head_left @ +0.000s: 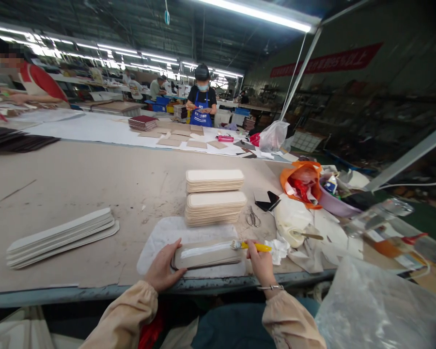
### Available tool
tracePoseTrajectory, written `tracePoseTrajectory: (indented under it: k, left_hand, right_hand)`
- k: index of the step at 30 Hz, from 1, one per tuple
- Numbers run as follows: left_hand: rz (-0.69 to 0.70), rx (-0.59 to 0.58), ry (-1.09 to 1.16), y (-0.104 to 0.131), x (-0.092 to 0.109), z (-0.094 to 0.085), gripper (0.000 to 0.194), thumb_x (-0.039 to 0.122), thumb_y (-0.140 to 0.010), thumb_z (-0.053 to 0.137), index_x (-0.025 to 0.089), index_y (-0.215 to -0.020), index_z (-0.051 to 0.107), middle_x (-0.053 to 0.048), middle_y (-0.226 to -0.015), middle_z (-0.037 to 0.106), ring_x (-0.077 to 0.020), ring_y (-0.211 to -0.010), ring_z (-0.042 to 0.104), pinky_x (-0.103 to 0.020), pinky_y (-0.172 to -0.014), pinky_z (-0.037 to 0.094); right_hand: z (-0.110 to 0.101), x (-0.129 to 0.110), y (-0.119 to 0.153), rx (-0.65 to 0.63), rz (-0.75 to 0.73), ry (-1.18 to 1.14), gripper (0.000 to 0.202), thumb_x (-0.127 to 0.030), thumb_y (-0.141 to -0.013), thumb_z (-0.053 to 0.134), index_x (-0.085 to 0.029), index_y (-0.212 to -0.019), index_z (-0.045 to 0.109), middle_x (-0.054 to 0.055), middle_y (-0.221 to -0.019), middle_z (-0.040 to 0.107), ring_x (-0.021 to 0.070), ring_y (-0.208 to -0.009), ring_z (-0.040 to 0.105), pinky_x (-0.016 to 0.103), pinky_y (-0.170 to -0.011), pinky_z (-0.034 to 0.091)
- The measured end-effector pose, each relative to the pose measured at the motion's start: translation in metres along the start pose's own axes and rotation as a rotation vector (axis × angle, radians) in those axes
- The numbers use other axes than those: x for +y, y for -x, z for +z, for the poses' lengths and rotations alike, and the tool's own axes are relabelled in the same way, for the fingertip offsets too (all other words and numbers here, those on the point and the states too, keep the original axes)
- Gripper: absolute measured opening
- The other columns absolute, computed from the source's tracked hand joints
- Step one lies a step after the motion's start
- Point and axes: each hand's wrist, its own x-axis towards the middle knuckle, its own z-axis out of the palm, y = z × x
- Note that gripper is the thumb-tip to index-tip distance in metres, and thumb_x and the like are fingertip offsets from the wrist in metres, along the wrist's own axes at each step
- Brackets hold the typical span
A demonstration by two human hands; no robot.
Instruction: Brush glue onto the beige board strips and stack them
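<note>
A small stack of long, round-cornered grey-beige boards (207,259) lies in front of me on a white sheet (156,237). My left hand (165,266) grips its left end, thumb at the near edge and fingers at the far edge. In my right hand (259,261) is a paintbrush (256,246) with a yellow handle. Its bristles touch the top board near the right end. A wet-looking white streak runs along that board. Just beyond stand two neat piles of similar pale boards, a nearer pile (214,213) and a farther pile (214,184).
Fanned pale strips (63,237) lie to the left. Scissors (253,218), crumpled white paper (278,250), an orange bag (288,182) and a lilac basin (334,203) are on the right. A clear plastic bag (378,305) bulges at lower right. A co-worker (202,102) stands across the tables.
</note>
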Motion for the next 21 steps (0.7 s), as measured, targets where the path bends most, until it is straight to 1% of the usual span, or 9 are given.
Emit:
tracePoseTrajectory:
  k: [3, 5, 7, 10, 13, 15, 18, 21]
  left_hand:
    - [0.010, 0.000, 0.004, 0.000, 0.000, 0.001, 0.081, 0.033, -0.072, 0.061, 0.020, -0.140, 0.017, -0.012, -0.124, 0.051, -0.0276, -0.115, 0.048, -0.046, -0.099, 0.039]
    - [0.004, 0.002, 0.007, 0.000, 0.001, 0.001, 0.082, 0.032, -0.072, 0.062, 0.020, -0.140, 0.018, -0.011, -0.124, 0.051, -0.0278, -0.116, 0.048, -0.046, -0.099, 0.039]
    - [-0.001, 0.003, 0.015, 0.000, 0.002, 0.000, 0.083, 0.031, -0.071, 0.062, 0.020, -0.140, 0.019, -0.011, -0.124, 0.051, -0.0276, -0.116, 0.047, -0.046, -0.100, 0.038]
    - [-0.004, 0.006, 0.032, 0.000, 0.003, 0.000, 0.083, 0.031, -0.070, 0.063, 0.020, -0.140, 0.020, -0.011, -0.124, 0.052, -0.0271, -0.116, 0.048, -0.044, -0.099, 0.039]
    - [0.000, 0.014, 0.043, 0.000, 0.003, 0.000, 0.083, 0.032, -0.070, 0.063, 0.021, -0.140, 0.019, -0.011, -0.123, 0.052, -0.0272, -0.115, 0.048, -0.045, -0.098, 0.040]
    - [0.007, 0.021, 0.057, -0.001, 0.003, 0.000, 0.083, 0.033, -0.070, 0.063, 0.021, -0.140, 0.020, -0.011, -0.123, 0.053, -0.0271, -0.114, 0.049, -0.045, -0.097, 0.041]
    - [0.006, 0.027, 0.075, -0.001, 0.003, 0.000, 0.084, 0.033, -0.069, 0.064, 0.021, -0.140, 0.021, -0.011, -0.122, 0.053, -0.0268, -0.113, 0.050, -0.044, -0.096, 0.042]
    - [-0.003, 0.010, 0.065, -0.001, 0.003, -0.001, 0.083, 0.032, -0.069, 0.063, 0.021, -0.140, 0.020, -0.011, -0.123, 0.053, -0.0271, -0.114, 0.049, -0.045, -0.097, 0.041]
  right_hand:
    - [0.000, -0.003, 0.004, 0.030, -0.007, -0.005, 0.044, -0.058, -0.077, 0.051, -0.016, -0.074, 0.062, -0.003, -0.045, 0.048, 0.0144, -0.047, 0.049, 0.026, -0.054, 0.038]
    - [0.010, -0.007, 0.011, 0.001, -0.008, -0.103, 0.041, -0.056, -0.078, 0.052, -0.016, -0.077, 0.061, -0.004, -0.047, 0.047, 0.0126, -0.045, 0.046, 0.024, -0.051, 0.035]
    - [0.028, -0.012, 0.020, -0.090, 0.037, -0.253, 0.040, -0.055, -0.080, 0.051, -0.016, -0.082, 0.060, -0.005, -0.047, 0.044, 0.0105, -0.041, 0.040, 0.023, -0.045, 0.031]
    - [0.062, -0.021, 0.036, -0.259, 0.131, -0.418, 0.038, -0.053, -0.081, 0.050, -0.017, -0.084, 0.058, -0.006, -0.046, 0.043, 0.0085, -0.038, 0.032, 0.022, -0.039, 0.023]
    - [0.094, -0.030, 0.049, -0.366, 0.152, -0.449, 0.035, -0.051, -0.081, 0.049, -0.017, -0.083, 0.058, -0.006, -0.045, 0.044, 0.0085, -0.037, 0.032, 0.021, -0.039, 0.023]
    - [0.109, -0.033, 0.055, -0.412, 0.147, -0.435, 0.033, -0.050, -0.081, 0.049, -0.018, -0.081, 0.057, -0.007, -0.044, 0.044, 0.0089, -0.037, 0.032, 0.021, -0.039, 0.025]
    - [0.119, -0.034, 0.059, -0.447, 0.117, -0.399, 0.030, -0.047, -0.082, 0.048, -0.019, -0.079, 0.057, -0.007, -0.043, 0.044, 0.0097, -0.038, 0.036, 0.021, -0.041, 0.029]
    - [0.117, -0.032, 0.058, -0.434, 0.094, -0.358, 0.029, -0.046, -0.082, 0.048, -0.019, -0.078, 0.057, -0.007, -0.043, 0.044, 0.0112, -0.040, 0.041, 0.022, -0.045, 0.033]
